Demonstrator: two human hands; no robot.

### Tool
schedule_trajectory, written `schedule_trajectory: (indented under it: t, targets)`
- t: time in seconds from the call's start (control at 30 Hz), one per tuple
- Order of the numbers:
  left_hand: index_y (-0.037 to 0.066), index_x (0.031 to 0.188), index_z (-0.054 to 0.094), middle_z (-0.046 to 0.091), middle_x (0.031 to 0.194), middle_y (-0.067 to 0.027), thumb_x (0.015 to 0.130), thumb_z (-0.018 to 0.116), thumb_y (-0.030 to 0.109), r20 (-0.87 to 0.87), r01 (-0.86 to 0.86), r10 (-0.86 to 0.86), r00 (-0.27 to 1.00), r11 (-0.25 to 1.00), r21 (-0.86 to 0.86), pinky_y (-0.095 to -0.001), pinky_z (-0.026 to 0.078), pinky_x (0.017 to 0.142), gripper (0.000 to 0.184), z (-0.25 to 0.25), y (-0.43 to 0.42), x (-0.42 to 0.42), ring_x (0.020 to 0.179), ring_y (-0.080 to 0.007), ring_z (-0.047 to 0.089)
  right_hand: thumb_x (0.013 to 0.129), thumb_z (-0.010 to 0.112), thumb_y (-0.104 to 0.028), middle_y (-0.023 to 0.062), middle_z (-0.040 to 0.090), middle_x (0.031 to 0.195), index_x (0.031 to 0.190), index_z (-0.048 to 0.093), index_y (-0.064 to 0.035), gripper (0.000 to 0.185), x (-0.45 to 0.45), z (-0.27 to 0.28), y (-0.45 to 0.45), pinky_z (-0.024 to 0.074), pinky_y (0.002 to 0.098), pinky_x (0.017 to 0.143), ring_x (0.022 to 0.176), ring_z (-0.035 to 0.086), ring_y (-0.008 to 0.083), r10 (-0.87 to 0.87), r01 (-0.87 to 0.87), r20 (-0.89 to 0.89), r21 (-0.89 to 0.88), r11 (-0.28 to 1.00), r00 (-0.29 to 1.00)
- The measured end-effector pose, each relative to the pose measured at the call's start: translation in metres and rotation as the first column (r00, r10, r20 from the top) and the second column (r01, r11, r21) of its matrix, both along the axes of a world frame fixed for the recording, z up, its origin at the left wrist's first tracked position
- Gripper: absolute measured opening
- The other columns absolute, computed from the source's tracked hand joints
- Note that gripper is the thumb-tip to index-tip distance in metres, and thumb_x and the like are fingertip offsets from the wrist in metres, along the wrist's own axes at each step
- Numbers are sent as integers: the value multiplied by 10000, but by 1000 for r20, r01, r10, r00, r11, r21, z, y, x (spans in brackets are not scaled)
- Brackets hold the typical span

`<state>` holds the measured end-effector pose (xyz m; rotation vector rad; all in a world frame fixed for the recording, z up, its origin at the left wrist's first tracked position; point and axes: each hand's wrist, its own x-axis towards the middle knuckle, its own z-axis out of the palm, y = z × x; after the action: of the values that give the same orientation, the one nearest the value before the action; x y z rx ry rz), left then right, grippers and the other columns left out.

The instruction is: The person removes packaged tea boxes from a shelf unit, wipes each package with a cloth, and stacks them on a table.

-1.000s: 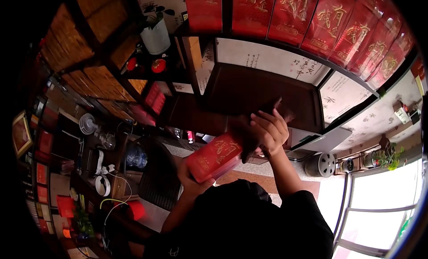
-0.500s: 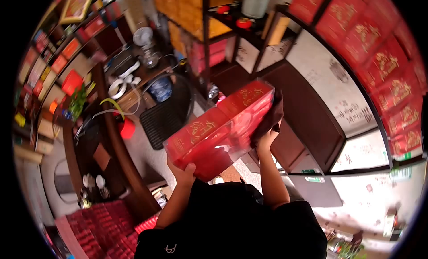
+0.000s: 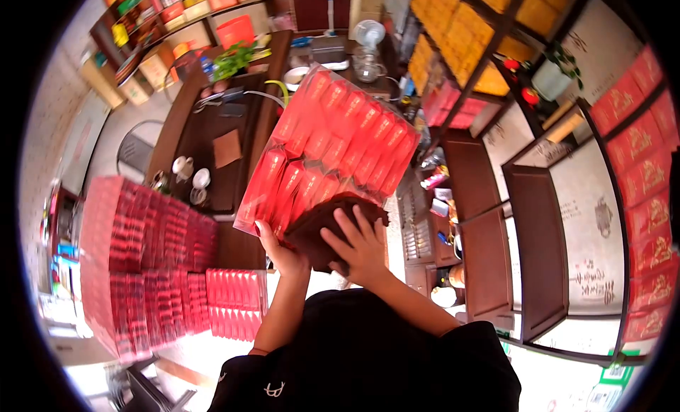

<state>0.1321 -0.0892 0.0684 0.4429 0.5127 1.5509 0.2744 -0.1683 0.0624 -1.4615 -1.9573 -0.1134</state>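
A clear-sided box of red packets point(image 3: 333, 128) is tilted up in front of me, its rows of packets facing the camera. My left hand point(image 3: 283, 256) grips its lower left corner, thumb on the near side. My right hand point(image 3: 360, 247) presses a dark brown cloth point(image 3: 322, 231) against the lower part of the box, fingers bent over the cloth. Part of the left fingers is hidden behind the box and cloth.
Stacked red packet boxes point(image 3: 142, 270) stand at the lower left. Behind them is a dark tea table point(image 3: 184, 128) with cups and a plant point(image 3: 232, 60). On the right are dark shelves point(image 3: 536, 249) and more red boxes point(image 3: 648, 242). A fan point(image 3: 369, 34) stands at the back.
The view has swung left, away from the shelves toward the tea table and stacked boxes. The held box has turned to show its packets, and the cloth has moved onto its lower side.
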Motion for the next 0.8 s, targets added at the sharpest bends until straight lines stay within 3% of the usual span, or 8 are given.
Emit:
schedule_trajectory:
  t: [0.13, 0.27, 0.33, 0.4, 0.43, 0.47, 0.63, 0.8]
  targets:
    - [75, 1368, 454, 549, 1328, -102, 976, 501, 502, 58, -167, 174, 983, 980, -105, -443, 467, 1004, 582, 15, -33, -47, 1207, -280, 548, 812, 597, -184, 184, 280, 1573, 1431, 476, -133, 633, 0, -8, 8, 169, 593, 1147, 1457, 207, 432, 131, -53, -303, 252, 966, 944]
    - [59, 1345, 478, 552, 1328, -106, 963, 521, 517, -31, -245, 243, 970, 959, -142, -452, 423, 1059, 598, -27, -69, -90, 1235, -281, 533, 918, 429, -29, 185, 225, 1594, 1444, 412, -10, 526, -27, 13, 25, 158, 433, 1193, 1483, 181, 345, 12, 157, -695, 179, 971, 719]
    - [57, 1352, 442, 543, 1322, -106, 953, 597, 418, 59, -209, 223, 973, 960, -187, -441, 438, 1045, 560, -27, -94, -109, 1216, -272, 537, 1010, 395, -170, 147, 319, 1557, 1433, 413, 6, 458, -45, 19, 36, 260, 326, 1148, 1423, 328, 233, -88, 239, -897, 20, 971, 433]
    - [77, 1326, 446, 556, 1297, -101, 929, 636, 420, 68, -276, 294, 953, 941, -194, -440, 468, 1010, 558, -35, -117, -123, 1198, -270, 548, 1031, 418, -323, 117, 431, 1478, 1409, 434, -7, 493, -55, 16, 42, 324, 319, 1102, 1331, 444, 213, -261, 6, -927, -273, 962, -269]
    - [83, 1332, 441, 556, 1297, -102, 922, 645, 422, 62, -321, 343, 937, 918, -235, -445, 473, 1004, 570, -38, -127, -131, 1198, -270, 548, 1015, 447, -442, 87, 491, 1415, 1391, 441, -19, 566, -62, -5, 48, 370, 307, 1072, 1265, 506, 207, -222, -60, -939, -213, 975, -262]
    - [88, 1339, 436, 557, 1297, -103, 915, 654, 423, 57, -362, 391, 919, 891, -274, -449, 478, 998, 583, -40, -136, -141, 1199, -270, 549, 1009, 455, -454, 89, 480, 1428, 1408, 422, -32, 582, -77, -29, 49, 392, 340, 1069, 1264, 510, 227, -137, -181, -885, -61, 982, -444]
    - [104, 1324, 450, 594, 1222, -91, 967, 606, 307, 29, -435, 456, 890, 865, -249, -390, 511, 955, 439, -80, -157, -223, 1098, -231, 605, 1017, 431, -393, 73, 476, 1434, 1446, 398, -110, 515, -179, -77, 15, 450, 388, 1034, 1273, 504, 243, -476, -550, -826, -256, 795, -303]
    - [86, 1295, 481, 606, 1225, -116, 977, 582, 349, 29, -396, 424, 905, 865, -309, -416, 540, 944, 426, -163, -178, -312, 1103, -254, 623, 996, 472, -421, 74, 497, 1407, 1421, 419, -86, 544, -234, -157, 12, 406, 379, 1066, 1258, 508, 239, -620, -563, -754, -422, 710, -216]
